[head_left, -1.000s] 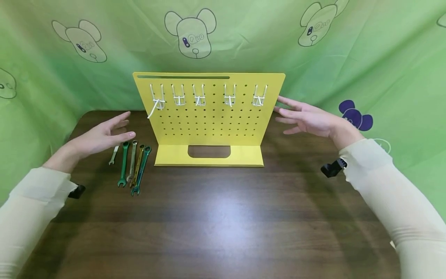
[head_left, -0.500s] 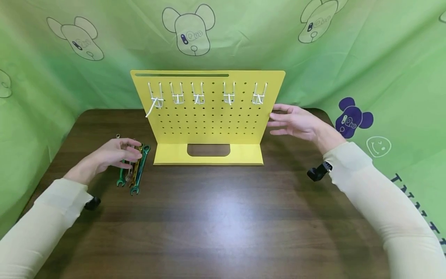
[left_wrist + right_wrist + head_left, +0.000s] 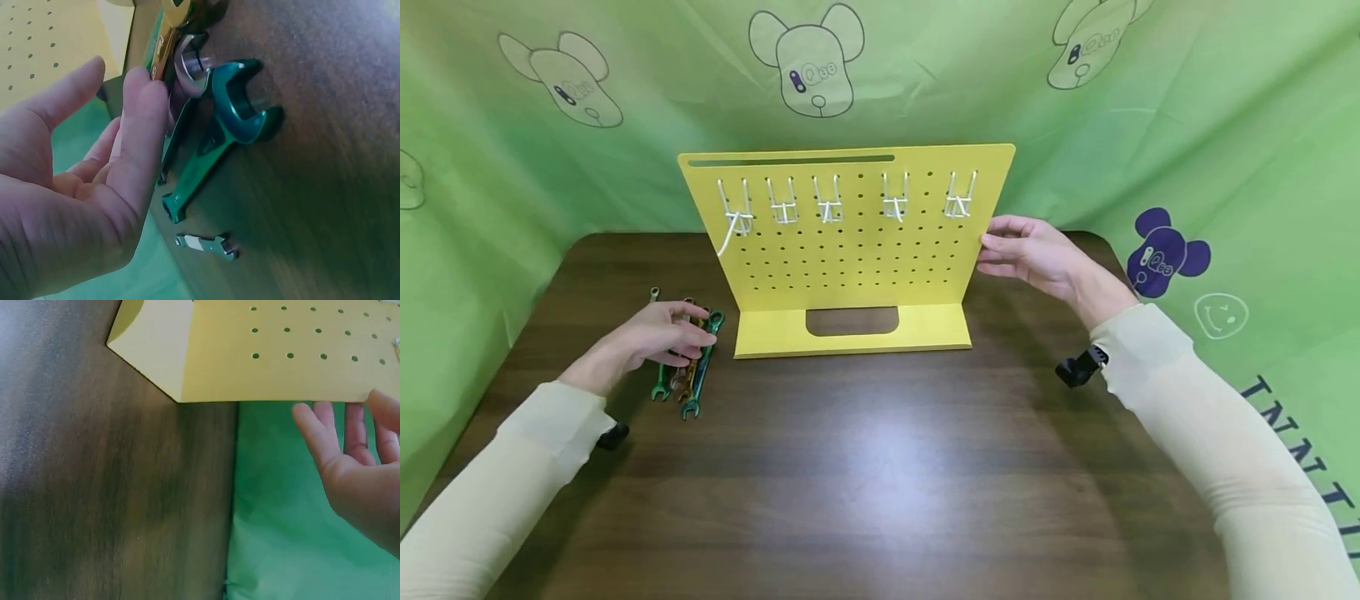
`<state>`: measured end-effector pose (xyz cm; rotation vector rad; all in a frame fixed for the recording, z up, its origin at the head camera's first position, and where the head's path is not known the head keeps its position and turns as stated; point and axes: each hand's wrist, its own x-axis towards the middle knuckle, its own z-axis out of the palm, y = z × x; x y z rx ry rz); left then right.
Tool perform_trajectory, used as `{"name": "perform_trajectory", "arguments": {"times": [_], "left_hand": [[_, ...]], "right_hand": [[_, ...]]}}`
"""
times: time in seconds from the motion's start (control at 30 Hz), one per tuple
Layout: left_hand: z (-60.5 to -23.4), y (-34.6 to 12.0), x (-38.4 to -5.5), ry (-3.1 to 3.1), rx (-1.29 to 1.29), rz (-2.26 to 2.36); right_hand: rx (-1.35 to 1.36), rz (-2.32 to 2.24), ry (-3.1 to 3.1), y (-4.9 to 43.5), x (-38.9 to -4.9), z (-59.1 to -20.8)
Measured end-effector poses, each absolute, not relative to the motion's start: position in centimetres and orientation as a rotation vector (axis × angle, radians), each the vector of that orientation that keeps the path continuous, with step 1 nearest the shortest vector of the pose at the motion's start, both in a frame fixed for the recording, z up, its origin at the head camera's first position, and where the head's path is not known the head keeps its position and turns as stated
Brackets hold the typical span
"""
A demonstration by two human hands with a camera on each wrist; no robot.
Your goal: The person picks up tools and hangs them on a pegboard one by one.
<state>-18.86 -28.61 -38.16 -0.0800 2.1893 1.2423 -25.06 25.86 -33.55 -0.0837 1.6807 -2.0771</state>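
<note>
A yellow metal pegboard [image 3: 850, 265] stands on the table, its right side edge pinched between the thumb and fingers of my right hand [image 3: 1037, 260]. Some of those fingers pass behind the board. Over several wrenches at the left hovers my left hand [image 3: 658, 335], fingers gently bent and thumb apart, hiding their middles. The left wrist view has a green wrench [image 3: 220, 140], a silver wrench [image 3: 189, 65], a gold wrench [image 3: 177, 14] and a small wrench with a white band [image 3: 203, 244]. A blue-green wrench [image 3: 694, 396] lies nearest the board.
White wire hooks [image 3: 829, 202] hang in a row along the board's upper part. The brown wooden table [image 3: 880, 467] extends in front of it. A green printed cloth [image 3: 925, 67] hangs behind and at both sides.
My left hand has come down and right over the wrenches. My right hand has moved left and taken the board's edge; the board has turned slightly, its right side shifting up in view.
</note>
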Motion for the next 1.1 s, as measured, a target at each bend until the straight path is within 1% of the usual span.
{"name": "perform_trajectory", "arguments": {"times": [0.2, 0.5, 0.77, 1.1], "left_hand": [[-37.8, -28.5, -19.1, 2.222, -0.103, 1.192], [-38.1, -27.9, -19.3, 2.248, -0.14, 1.192], [-38.9, -27.6, -19.3, 2.295, -0.158, 1.18], [-38.7, -26.7, -19.2, 2.383, -0.139, 1.044]], "right_hand": [[-0.125, -2.173, 1.595, 25.9, -25.5, -33.9], [-0.189, -2.18, 1.726, 25.5, -25.9, -34.5], [-0.161, -2.149, 1.725, 25.5, -26.1, -34.3], [-0.134, -2.152, 1.709, 25.5, -26.1, -34.2]]}}
